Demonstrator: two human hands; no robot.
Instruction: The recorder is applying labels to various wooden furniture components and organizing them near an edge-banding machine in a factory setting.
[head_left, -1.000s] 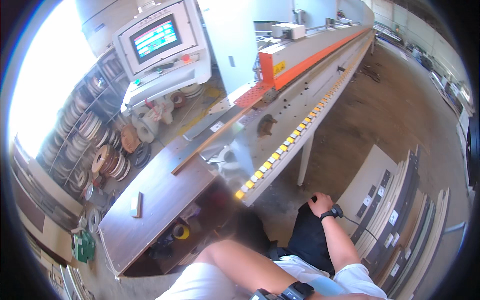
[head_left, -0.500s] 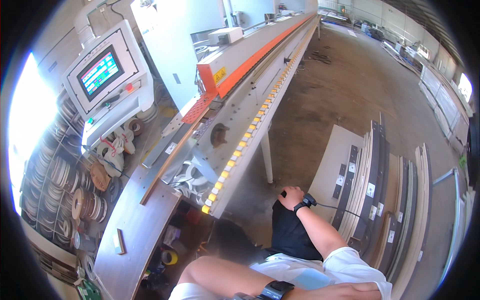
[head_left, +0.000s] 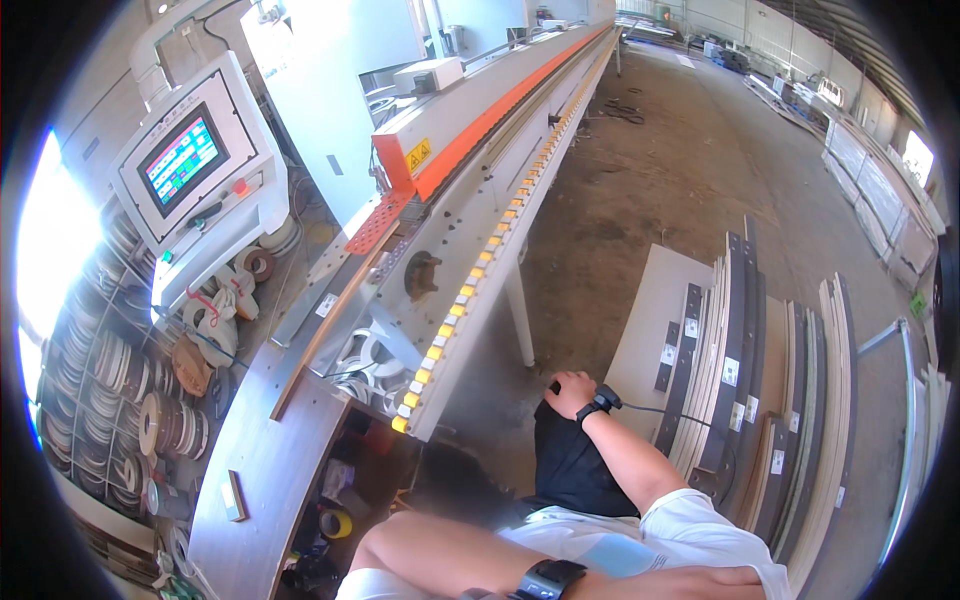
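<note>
My right hand [head_left: 571, 395] rests on my knee in black trousers [head_left: 560, 450], its fingers curled over it. Something dark shows at the fingertips, too small to name. On that wrist sits a black band with a small box [head_left: 602, 400], and a cable runs off to the right. My left forearm crosses my lap along the lower edge, wearing a dark wrist device [head_left: 548, 580]. My left hand [head_left: 690, 582] lies against my right sleeve; its fingers are partly hidden and cut off by the frame.
A long machine with an orange guard [head_left: 470, 165] and yellow-white rollers [head_left: 430, 365] runs ahead. A brown strip [head_left: 330, 345] lies on its infeed table [head_left: 235, 555], near a small block [head_left: 234, 497]. A control panel [head_left: 185, 160] and tape rolls [head_left: 165, 425] stand left; stacked boards [head_left: 735, 360] right.
The whole scene has slid slightly left and down in the view. Both hands keep their pose, the right on the knee and the left across my lap.
</note>
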